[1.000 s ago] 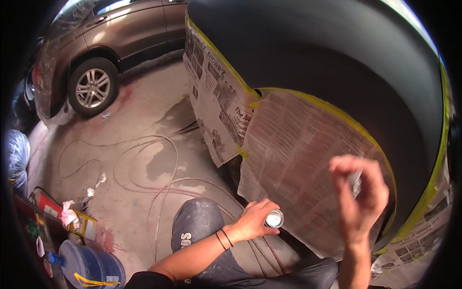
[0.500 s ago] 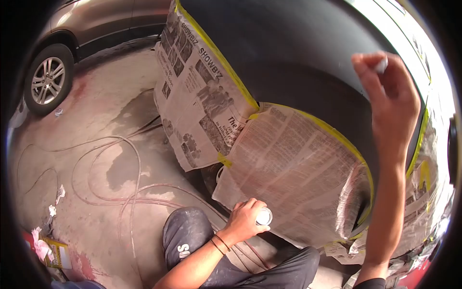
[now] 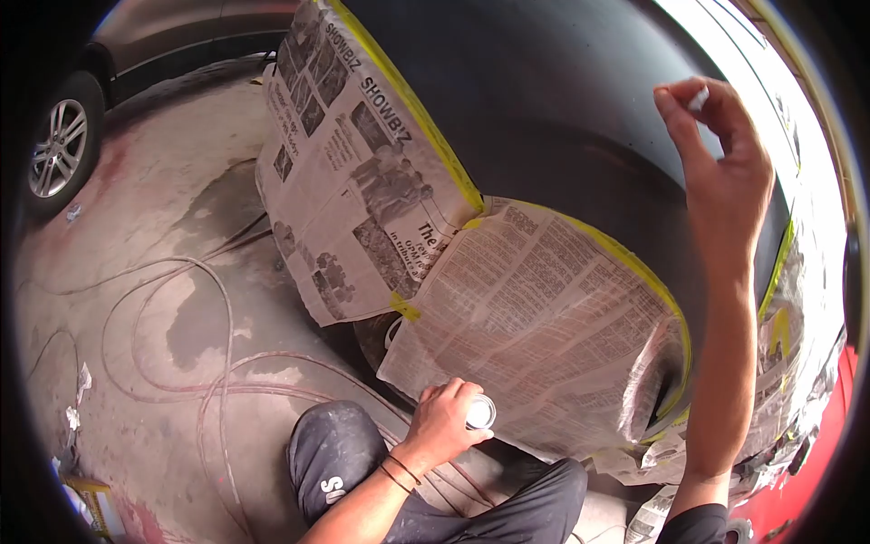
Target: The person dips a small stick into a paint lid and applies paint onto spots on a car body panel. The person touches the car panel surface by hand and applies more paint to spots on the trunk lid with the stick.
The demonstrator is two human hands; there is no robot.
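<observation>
My left hand (image 3: 440, 422), with dark bands at its wrist, is wrapped round a small round can (image 3: 481, 412) above my lap. Its pale round end faces up; whether that is a lid or white contents I cannot tell. My right hand (image 3: 729, 177) is raised at the right, fingers curled in a pinch round a small white piece (image 3: 699, 98) whose kind does not show. Behind that hand is a dark grey car body panel (image 3: 562, 82); contact between them is not clear. Newspaper masking (image 3: 535, 308) edged with yellow tape (image 3: 625, 243) covers the wheel area below.
Another car's wheel (image 3: 62, 145) stands at the upper left. Looped hoses (image 3: 222, 299) lie over the stained concrete floor (image 3: 163, 227). A tin (image 3: 101, 508) is at the lower left. My bent knees (image 3: 337, 444) are below the newspaper. Something red (image 3: 825, 444) shows at the right edge.
The view has shifted slightly, so the floor and other car sit further left. My right hand has turned a little, showing more of the white piece. The can remains in my left hand.
</observation>
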